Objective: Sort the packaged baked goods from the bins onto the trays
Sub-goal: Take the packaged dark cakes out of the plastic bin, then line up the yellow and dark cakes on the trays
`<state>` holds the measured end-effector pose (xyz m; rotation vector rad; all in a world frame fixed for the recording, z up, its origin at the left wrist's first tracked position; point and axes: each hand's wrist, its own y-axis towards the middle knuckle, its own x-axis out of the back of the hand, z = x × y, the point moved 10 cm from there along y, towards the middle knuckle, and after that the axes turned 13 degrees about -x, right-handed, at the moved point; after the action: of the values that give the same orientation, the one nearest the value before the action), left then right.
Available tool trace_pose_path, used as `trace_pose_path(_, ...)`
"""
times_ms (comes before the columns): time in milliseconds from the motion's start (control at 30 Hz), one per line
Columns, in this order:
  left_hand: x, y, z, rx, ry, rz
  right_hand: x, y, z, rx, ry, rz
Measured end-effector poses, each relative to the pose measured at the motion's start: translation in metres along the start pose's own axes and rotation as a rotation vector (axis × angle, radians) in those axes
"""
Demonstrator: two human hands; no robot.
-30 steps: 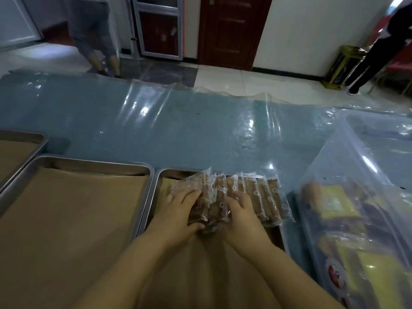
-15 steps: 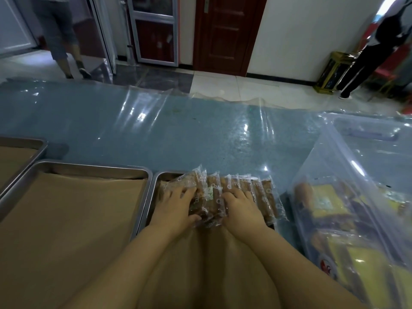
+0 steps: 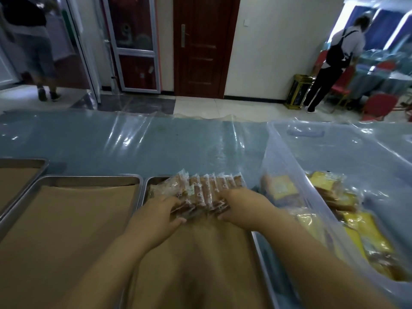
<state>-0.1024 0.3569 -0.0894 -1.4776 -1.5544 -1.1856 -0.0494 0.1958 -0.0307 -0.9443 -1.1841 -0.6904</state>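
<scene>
A long table (image 3: 156, 148) under clear plastic sheeting stretched away beyond both hands, the film apparently there to keep the surface clean. Just to the right of the right hand stood a clear bin (image 3: 334, 152), its yellow packets (image 3: 367, 230) heaped loose and within easy reach for sorting. Under the hands lay a steel tray (image 3: 146, 188) lined with brown paper (image 3: 200, 253). To the left of the left hand an empty tray (image 3: 89, 178) sat edge to edge with it, and a third tray (image 3: 22, 161) showed only its corner further left, both lined and seemingly waiting for other kinds.

Between the hands, at the far end of the steel tray, a row of packs (image 3: 205, 190) stood on edge, leaning one against the next like filed cards, probably to fit more in a line. The left hand (image 3: 156, 217) held the row's left end, fingers curved over the tops and thumb tucked at the near edge. The right hand (image 3: 243, 206) clasped the right end the same way, though its fingertips were hidden. Squeezed from both sides, the row looked to be in the midst of being squared up, with most of the tray's paper bare on the near side of the hands.
</scene>
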Motion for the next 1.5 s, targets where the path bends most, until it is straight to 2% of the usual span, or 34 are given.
trace_pose_path(200,0.068,-0.002,-0.091,-0.186,-0.021,-0.106,0.066,-0.068,-0.023,0.026,0.042,-0.143)
trace_pose_path(400,0.108,0.006,-0.197,-0.341,0.021,-0.100,0.120,-0.121,-0.076,0.052,0.107,-0.302)
trace_pose_path(533,0.112,0.025,-0.259,-0.396,0.007,-0.097,0.138,-0.139,-0.129,0.072,0.140,-0.325)
trace_pose_path(667,0.096,0.057,-0.315,-0.417,0.003,-0.070,0.134,-0.136,-0.196,0.053,0.116,-0.277)
trace_pose_path(833,0.042,0.107,-0.378,-0.431,0.125,0.088,0.109,-0.111,-0.281,-0.012,-0.021,-0.151)
trace_pose_path(967,-0.022,0.143,-0.408,-0.421,0.255,0.339,0.082,-0.086,-0.330,-0.060,-0.147,-0.001)
trace_pose_path(1100,-0.082,0.164,-0.413,-0.353,0.354,0.621,0.058,-0.059,-0.353,-0.083,-0.258,0.136)
trace_pose_path(1233,-0.133,0.174,-0.405,-0.314,0.456,0.830,0.040,-0.035,-0.356,-0.048,-0.383,0.201)
trace_pose_path(1367,-0.173,0.179,-0.402,-0.338,0.471,0.925,0.021,-0.017,-0.359,-0.044,-0.486,0.172)
trace_pose_path(1500,-0.197,0.183,-0.403,-0.399,0.437,0.916,0.003,-0.014,-0.372,-0.077,-0.498,0.199)
